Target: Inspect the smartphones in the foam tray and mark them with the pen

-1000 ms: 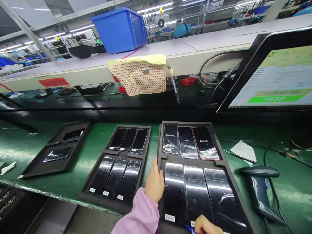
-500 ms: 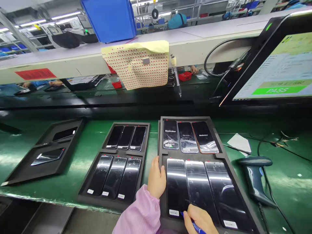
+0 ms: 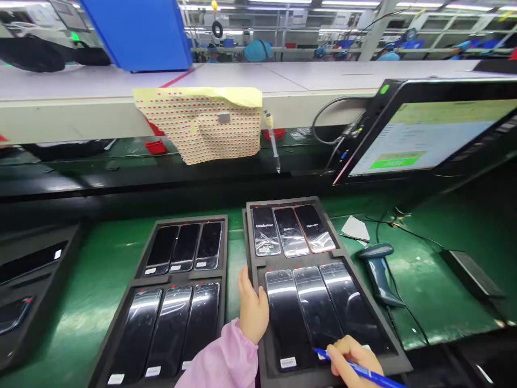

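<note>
A black foam tray point(image 3: 323, 257) holds two rows of smartphones, and the back three show "Blackview" lettering. My left hand point(image 3: 253, 308), in a pink sleeve, grips this tray's left edge, thumb toward the phones and fingers along the outer side. A blue pen point(image 3: 365, 373) is pinched in my right hand point(image 3: 355, 358), its tip at the lower end of the front middle phone point(image 3: 317, 307). That phone's white label is partly hidden by the pen and fingers. To its left, the front left phone point(image 3: 287, 318) has a dark screen and a white barcode label.
Another phone-filled tray point(image 3: 161, 279) lies to the left, with a third tray point(image 3: 44, 302) at the far left. On the right are a barcode scanner point(image 3: 378, 275), white paper point(image 3: 355, 228) and a black box point(image 3: 472, 272). A monitor point(image 3: 428, 129) and dotted sticker sheet point(image 3: 202, 124) are above.
The view has turned to the right. My right hand has moved the pen from beside the front left phone's label to the front middle phone's label. My left hand stays at the tray edge.
</note>
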`<state>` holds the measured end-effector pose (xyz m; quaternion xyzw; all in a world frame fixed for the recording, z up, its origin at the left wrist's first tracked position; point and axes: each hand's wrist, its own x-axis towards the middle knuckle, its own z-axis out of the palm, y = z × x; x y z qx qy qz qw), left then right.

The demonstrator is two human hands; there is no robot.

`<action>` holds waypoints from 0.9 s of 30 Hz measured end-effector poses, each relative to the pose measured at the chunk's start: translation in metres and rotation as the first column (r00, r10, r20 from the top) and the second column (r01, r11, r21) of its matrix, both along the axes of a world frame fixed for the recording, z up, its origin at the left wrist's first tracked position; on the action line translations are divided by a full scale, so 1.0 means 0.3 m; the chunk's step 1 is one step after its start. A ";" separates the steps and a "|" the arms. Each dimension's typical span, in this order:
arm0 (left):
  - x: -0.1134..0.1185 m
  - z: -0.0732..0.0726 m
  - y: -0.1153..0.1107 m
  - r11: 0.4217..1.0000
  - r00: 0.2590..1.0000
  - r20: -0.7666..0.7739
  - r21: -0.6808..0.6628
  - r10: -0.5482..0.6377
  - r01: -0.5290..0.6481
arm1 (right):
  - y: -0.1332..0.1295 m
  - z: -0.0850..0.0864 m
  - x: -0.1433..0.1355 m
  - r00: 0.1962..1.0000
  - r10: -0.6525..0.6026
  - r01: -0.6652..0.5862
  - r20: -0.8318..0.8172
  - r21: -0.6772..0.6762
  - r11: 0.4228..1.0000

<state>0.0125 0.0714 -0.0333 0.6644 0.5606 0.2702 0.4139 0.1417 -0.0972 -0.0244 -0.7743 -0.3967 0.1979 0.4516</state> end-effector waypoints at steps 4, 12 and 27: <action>-0.002 -0.004 0.012 0.996 0.998 0.066 -0.085 0.020 -0.014 | -0.033 0.001 0.074 0.996 -0.067 0.063 0.060 0.070 0.996; 0.004 0.008 0.029 0.987 0.997 0.082 -0.157 -0.017 0.030 | -0.017 -0.011 0.106 0.973 -0.045 0.024 0.228 0.092 0.995; -0.001 0.010 0.043 0.990 0.995 0.065 -0.118 -0.070 0.077 | 0.001 -0.004 0.091 0.975 -0.079 0.059 0.207 0.100 0.993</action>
